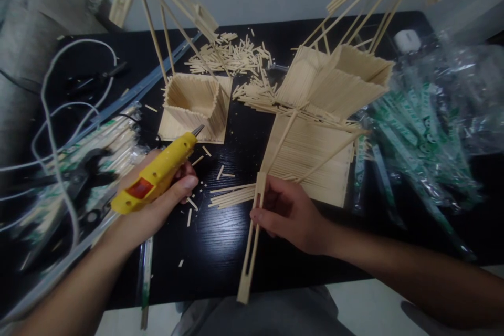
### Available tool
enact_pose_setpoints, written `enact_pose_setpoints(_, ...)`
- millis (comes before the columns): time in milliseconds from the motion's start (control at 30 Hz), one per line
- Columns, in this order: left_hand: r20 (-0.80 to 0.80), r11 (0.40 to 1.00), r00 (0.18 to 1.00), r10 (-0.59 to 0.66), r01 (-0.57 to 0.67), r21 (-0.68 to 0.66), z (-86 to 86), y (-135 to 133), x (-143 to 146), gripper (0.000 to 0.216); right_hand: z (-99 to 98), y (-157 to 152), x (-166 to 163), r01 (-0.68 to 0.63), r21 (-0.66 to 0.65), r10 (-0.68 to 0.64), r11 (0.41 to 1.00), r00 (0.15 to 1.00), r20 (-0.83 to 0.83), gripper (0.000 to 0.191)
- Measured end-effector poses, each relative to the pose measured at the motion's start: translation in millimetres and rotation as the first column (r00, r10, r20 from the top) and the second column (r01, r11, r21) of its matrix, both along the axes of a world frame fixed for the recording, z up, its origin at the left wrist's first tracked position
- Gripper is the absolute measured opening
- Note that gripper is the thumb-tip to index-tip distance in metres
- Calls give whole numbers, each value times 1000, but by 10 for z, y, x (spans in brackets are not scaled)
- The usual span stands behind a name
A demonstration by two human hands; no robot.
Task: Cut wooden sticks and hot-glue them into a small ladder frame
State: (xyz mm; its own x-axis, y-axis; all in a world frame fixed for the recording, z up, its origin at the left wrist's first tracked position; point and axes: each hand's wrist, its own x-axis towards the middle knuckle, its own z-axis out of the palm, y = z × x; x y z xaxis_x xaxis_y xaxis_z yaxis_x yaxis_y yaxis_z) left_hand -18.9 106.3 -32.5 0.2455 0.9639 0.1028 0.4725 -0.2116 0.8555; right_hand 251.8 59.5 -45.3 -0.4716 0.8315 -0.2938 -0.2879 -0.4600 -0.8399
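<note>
A yellow glue gun [163, 168] with a red patch on its body is gripped by my left hand [173, 189], its metal nozzle pointing up and to the right. Between the thumb and fingers of my right hand [291, 210] is a narrow wooden stick frame [248, 252], with a long slot down its middle and solid ends. It slants over the front part of the table. Behind the glue gun's nozzle, a small stick-built box [195, 102] stands on a square stick base. Past my right hand lies a flat stick panel [315, 157].
Cut stick pieces [232, 58] are heaped at the back of the black table [220, 252]. A larger stick model [346, 79] rises at the back right. Plastic wrappers [417, 126] cover the right side. Pliers [86, 173], packaged sticks and a white cable [49, 110] lie at left.
</note>
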Motion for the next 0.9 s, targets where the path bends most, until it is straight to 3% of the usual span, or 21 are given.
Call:
enact_pose_setpoints(100,112,979,993,33,-10,-202,67,-1,74,26,-8,-7,-12,5,-64,-8,998,999,-41,33)
enact_pose_setpoints(267,125,935,989,75,-26,-353,193,-21,144,30,6,3,-20,17,-99,-20,995,1000,-23,37)
enact_pose_setpoints(533,166,911,985,49,24,-411,184,-30,88,34,32,17,-28,95,-55,-96,994,995,-4,36)
enact_pose_setpoints(767,114,906,993,32,19,-423,34,-76,-78,28,18,19,-26,143,-40,-144,989,990,-10,34)
enact_pose_setpoints(900,164,890,985,-56,124,-440,16,-91,-113,21,17,21,-25,158,-38,-158,987,987,-1,34)
